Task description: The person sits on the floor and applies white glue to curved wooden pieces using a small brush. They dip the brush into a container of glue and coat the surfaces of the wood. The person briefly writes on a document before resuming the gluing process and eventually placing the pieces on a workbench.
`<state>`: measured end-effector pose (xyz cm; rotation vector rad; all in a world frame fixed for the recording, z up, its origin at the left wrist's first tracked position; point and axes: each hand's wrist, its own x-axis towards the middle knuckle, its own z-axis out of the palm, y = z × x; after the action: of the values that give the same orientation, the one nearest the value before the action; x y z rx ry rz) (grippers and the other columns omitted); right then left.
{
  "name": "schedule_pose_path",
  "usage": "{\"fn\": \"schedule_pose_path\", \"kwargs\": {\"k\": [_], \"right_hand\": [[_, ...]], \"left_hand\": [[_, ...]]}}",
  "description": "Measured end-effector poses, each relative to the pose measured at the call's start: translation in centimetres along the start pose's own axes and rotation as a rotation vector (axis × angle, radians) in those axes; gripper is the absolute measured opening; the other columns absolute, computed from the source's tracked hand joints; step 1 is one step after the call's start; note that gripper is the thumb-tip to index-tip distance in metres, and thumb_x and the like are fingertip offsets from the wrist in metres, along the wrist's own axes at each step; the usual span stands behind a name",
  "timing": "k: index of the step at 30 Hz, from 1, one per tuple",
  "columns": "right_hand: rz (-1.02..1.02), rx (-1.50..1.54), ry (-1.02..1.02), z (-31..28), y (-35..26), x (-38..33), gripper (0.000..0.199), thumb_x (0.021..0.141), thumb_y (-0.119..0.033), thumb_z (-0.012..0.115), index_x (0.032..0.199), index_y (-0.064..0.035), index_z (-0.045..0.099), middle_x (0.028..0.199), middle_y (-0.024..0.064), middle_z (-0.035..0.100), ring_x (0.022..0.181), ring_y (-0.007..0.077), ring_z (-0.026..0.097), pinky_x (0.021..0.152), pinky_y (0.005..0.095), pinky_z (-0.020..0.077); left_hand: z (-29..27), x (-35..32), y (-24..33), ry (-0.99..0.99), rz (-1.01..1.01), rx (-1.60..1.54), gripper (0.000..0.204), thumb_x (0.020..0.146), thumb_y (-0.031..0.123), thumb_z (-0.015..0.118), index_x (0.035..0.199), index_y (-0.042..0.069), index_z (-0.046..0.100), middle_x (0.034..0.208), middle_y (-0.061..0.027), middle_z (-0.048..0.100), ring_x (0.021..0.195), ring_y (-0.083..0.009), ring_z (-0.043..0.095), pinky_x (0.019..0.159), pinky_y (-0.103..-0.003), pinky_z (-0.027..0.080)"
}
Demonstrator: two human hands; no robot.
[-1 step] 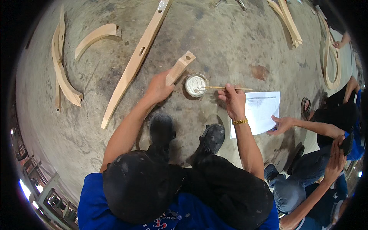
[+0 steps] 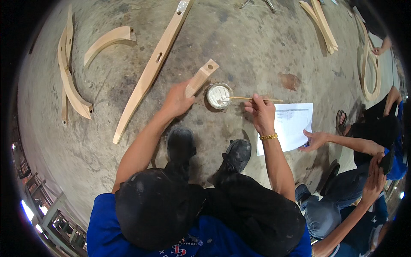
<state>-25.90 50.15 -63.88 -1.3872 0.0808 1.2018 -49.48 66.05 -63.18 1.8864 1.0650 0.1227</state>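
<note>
Short wooden piece [image 2: 203, 76] juts from the left hand [image 2: 177, 99], just left of a small round pot [image 2: 209, 103], its holed end pointing far and rightward over the concrete floor [image 2: 257, 55]. The left fingers are clamped on its near end; whether the wood also touches the floor, I cannot tell. The right hand [image 2: 262, 114] has its fingers pinched together on a thin stick [image 2: 246, 98], whose left tip rests in the white paste [image 2: 218, 94].

As I judge it, the pot is the weak point: the stick crosses its right rim, so a hard sideways push could tip it or drag paste over the edge. A shifted right shoe [image 2: 238, 153], on the near side, might knock it too. Swinging the wet tip rightward could drip on the paper sheet [image 2: 295, 124], which the right forearm [image 2: 276, 165] crosses at its left part. A co-worker's hand [image 2: 317, 139] is at the sheet's right edge, and a tug there could jog that arm.

The pot holds the paste, streaked on top and spread across most of its mouth; its depth is hidden.
</note>
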Motion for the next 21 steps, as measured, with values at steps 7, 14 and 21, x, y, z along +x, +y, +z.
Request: {"fn": "schedule_pose_path", "kwargs": {"k": [7,14,21], "right_hand": [[-0.207,0.166,-0.131,0.8,-3.5,-0.6,0.008,0.089,-0.001,0.059,0.095,-0.0002,0.055,0.094,0.0147,0.063,0.083,0.0239,0.067,0.068,0.0296,0.0594],[-0.263,0.264,-0.141,6.1,-2.7,0.1,0.007,0.091,-0.007,0.060,0.089,-0.0037,0.054,0.085,0.0100,0.062,0.076,0.0222,0.067,0.060,0.0291,0.0573],[-0.218,0.408,-0.056,6.9,1.8,1.2,0.007,0.090,-0.003,0.059,0.091,-0.0004,0.053,0.091,0.0129,0.062,0.081,0.0221,0.067,0.069,0.0279,0.0599]], "left_hand": [[0.8,-0.9,-0.8,0.076,0.045,-0.029,0.056,0.069,0.006,0.063,0.124,0.002,0.053,0.110,-0.0246,0.061,0.105,-0.0382,0.059,0.091,-0.039,0.046],[0.9,-1.0,-1.6,0.090,0.088,-0.026,0.056,0.070,0.005,0.062,0.125,0.001,0.052,0.113,-0.0230,0.060,0.106,-0.0371,0.058,0.092,-0.038,0.045],[1.0,-0.8,-0.5,0.069,0.075,-0.027,0.054,0.074,0.006,0.062,0.127,0.003,0.052,0.113,-0.0232,0.059,0.105,-0.0412,0.056,0.092,-0.042,0.045]]}}
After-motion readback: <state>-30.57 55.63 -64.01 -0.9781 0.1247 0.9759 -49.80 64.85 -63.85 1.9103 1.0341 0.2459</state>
